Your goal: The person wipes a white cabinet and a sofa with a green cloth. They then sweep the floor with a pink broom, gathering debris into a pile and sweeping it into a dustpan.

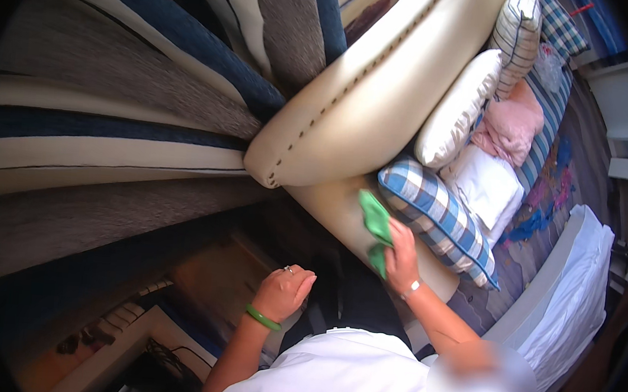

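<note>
My right hand (402, 260) grips a green cloth (374, 218), which spreads out past the fingers in two folds. The cloth lies over or against the cream sofa arm (331, 211), beside a blue, white and brown checked cushion (435, 215). Behind the arm rises the padded cream sofa back (359, 110), edged with a row of dark studs. Lower and to the left, my left hand (284, 293) is held with its fingers curled in. Nothing shows in it; it wears a ring and a green bangle (263, 318).
Striped curtains (111, 130) fill the left. White pillow (460, 108), pink cloth (513, 124) and folded white cloth (483, 188) lie on the sofa. A white-covered bed or bench (563, 292) stands right, across a patterned floor. Lower left is an open cabinet or drawer (141, 334) with cables.
</note>
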Demonstrator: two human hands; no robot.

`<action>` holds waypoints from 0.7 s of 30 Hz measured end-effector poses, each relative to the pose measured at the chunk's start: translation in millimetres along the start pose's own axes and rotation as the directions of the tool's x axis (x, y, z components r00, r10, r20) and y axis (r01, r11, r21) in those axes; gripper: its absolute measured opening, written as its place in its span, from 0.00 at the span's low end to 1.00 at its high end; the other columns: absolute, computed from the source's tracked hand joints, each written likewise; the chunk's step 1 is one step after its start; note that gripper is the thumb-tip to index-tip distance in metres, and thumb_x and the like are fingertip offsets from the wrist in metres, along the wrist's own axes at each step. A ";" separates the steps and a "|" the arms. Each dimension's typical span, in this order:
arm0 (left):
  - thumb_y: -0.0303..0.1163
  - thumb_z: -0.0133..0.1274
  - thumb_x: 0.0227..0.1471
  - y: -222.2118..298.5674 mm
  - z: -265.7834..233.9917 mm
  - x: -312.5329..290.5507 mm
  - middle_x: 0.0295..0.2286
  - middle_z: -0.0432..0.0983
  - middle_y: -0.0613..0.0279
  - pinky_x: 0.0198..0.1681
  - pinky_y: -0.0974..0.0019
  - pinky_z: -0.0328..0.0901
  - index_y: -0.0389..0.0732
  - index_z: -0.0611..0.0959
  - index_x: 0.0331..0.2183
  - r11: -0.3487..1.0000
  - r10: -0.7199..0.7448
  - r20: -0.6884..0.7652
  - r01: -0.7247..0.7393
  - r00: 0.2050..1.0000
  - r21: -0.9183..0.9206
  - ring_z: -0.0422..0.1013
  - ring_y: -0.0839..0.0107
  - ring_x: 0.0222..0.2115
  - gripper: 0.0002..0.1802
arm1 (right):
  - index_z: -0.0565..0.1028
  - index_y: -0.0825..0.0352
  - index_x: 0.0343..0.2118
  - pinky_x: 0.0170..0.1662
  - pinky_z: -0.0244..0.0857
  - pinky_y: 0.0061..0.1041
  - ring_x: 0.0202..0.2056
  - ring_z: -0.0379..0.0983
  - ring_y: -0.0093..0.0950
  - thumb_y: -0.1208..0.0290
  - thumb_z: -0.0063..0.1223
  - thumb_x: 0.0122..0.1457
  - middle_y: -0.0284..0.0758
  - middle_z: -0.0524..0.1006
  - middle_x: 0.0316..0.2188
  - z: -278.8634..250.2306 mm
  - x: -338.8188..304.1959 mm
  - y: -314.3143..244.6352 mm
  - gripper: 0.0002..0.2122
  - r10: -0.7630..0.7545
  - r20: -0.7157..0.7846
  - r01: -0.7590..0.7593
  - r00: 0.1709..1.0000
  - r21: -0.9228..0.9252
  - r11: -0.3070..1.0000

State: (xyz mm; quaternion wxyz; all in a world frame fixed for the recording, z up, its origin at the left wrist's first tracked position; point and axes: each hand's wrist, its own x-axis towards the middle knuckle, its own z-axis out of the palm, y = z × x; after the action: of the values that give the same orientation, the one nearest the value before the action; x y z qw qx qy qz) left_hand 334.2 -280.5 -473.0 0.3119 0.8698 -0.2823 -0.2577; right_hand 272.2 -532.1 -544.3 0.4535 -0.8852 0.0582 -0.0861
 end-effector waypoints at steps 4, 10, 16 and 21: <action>0.29 0.47 0.49 3.2 -16.0 13.2 0.23 0.72 0.55 0.28 0.61 0.65 0.36 0.78 0.27 0.999 -0.022 -0.076 0.026 0.997 0.045 0.69 0.57 0.25 0.07 | 0.68 0.69 0.42 0.51 0.57 0.35 0.48 0.63 0.36 0.79 0.47 0.44 0.39 0.68 0.45 39.4 153.8 -59.1 0.18 -0.591 -0.058 0.584 0.805 -0.100 0.806; 0.28 0.50 0.47 3.6 -33.1 44.9 0.24 0.73 0.57 0.29 0.62 0.65 0.37 0.78 0.29 0.996 -0.008 -0.197 0.026 0.980 0.089 0.70 0.59 0.25 0.06 | 0.69 0.60 0.39 0.50 0.58 0.32 0.46 0.64 0.32 0.73 0.50 0.43 0.35 0.69 0.41 64.8 277.8 -15.1 0.16 -0.899 0.235 0.915 0.369 0.075 0.396; 0.26 0.50 0.46 6.8 -56.1 77.3 0.27 0.73 0.56 0.30 0.63 0.64 0.36 0.77 0.32 0.987 0.013 -0.281 0.033 0.960 0.160 0.70 0.59 0.27 0.07 | 0.67 0.56 0.42 0.47 0.60 0.33 0.44 0.67 0.30 0.74 0.43 0.48 0.32 0.70 0.42 -16.8 375.9 100.2 0.16 -0.660 0.110 0.579 0.744 -0.600 0.553; 0.23 0.51 0.44 21.6 -77.4 113.7 0.29 0.72 0.55 0.32 0.62 0.65 0.36 0.76 0.35 0.987 0.083 -0.320 -0.033 0.944 0.159 0.70 0.58 0.29 0.11 | 0.68 0.66 0.41 0.49 0.57 0.34 0.42 0.65 0.40 0.74 0.35 0.54 0.42 0.70 0.40 -83.9 419.1 148.0 0.12 -0.476 -0.380 0.090 0.793 -0.699 0.709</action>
State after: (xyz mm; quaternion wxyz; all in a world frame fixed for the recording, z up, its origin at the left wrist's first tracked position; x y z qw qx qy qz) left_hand 455.9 -337.8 -437.0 0.2950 0.9128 -0.2711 -0.0789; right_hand 661.3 -760.6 -574.6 0.0634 -0.9225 0.0652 -0.3752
